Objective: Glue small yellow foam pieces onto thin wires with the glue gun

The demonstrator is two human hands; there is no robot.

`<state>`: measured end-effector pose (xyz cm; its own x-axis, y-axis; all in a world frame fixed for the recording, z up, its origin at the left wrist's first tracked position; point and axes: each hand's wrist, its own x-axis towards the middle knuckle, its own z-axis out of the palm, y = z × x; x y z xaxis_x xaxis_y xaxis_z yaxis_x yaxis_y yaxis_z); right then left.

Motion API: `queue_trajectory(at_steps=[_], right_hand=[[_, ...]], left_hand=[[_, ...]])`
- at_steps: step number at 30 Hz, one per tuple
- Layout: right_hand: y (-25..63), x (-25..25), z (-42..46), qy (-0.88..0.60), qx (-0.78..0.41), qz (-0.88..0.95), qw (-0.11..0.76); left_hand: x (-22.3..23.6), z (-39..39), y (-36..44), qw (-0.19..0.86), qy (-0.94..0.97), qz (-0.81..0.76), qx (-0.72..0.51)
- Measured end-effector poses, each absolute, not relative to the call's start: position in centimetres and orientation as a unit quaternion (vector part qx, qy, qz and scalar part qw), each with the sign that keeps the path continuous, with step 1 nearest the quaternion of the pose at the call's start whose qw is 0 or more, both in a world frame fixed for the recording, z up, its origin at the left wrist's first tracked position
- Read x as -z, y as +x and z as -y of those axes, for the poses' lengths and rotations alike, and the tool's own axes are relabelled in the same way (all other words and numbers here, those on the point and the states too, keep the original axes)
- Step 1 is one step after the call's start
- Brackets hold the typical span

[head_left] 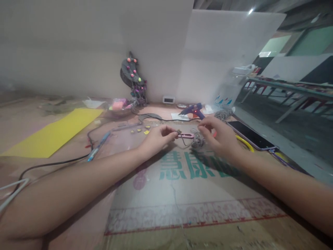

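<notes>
My left hand (159, 136) rests on a sheet of cardboard (182, 198), its fingers pinched on the end of a small pink clip-like piece (186, 135) wound partly with twine. My right hand (218, 133) hovers just right of it, fingers curled over a loose tangle of grey-brown twine (197, 139); what those fingers grip is hidden. Both forearms stretch in from the bottom corners.
A purple glue gun (194, 110) lies behind the hands, its black cord running left. A phone (250, 134) lies at the right beside a yellow band. A yellow sheet (56, 132), a blue pen (99, 146), small yellow cut shapes, a bowl and a dark ornament with pompoms stand further back.
</notes>
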<state>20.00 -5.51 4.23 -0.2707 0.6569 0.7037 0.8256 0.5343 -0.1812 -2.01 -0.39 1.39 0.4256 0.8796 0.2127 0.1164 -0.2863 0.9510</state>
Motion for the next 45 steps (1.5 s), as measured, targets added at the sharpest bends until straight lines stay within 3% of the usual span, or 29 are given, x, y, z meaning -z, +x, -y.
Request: queue_trajectory(at_steps=[7, 19, 23, 30, 39, 45], right_hand=[[24.3, -3.0, 0.2, -0.561, 0.056, 0.705, 0.43], [26.1, -3.7, -5.3, -0.67, -0.07, 0.68, 0.289], [25.2, -3.6, -6.2, -0.685, -0.044, 0.693, 0.222], [24.9, -3.4, -6.0, -0.692, -0.018, 0.654, 0.306], [22.6, -5.3, 1.1, -0.616, -0.13, 0.652, 0.423], [20.9, -3.5, 6.0, -0.586, -0.074, 0.709, 0.385]], left_hand=[[-0.8, 0.1, -2.0, 0.465, 0.71, -0.343, -0.403], [-1.0, 0.3, -1.9, 0.479, 0.698, -0.35, -0.401], [-0.9, 0.2, -2.0, 0.472, 0.705, -0.352, -0.396], [-1.0, 0.3, -1.9, 0.476, 0.705, -0.353, -0.391], [-1.1, 0.3, -1.9, 0.443, 0.709, -0.373, -0.402], [-1.1, 0.3, -2.0, 0.433, 0.708, -0.379, -0.41]])
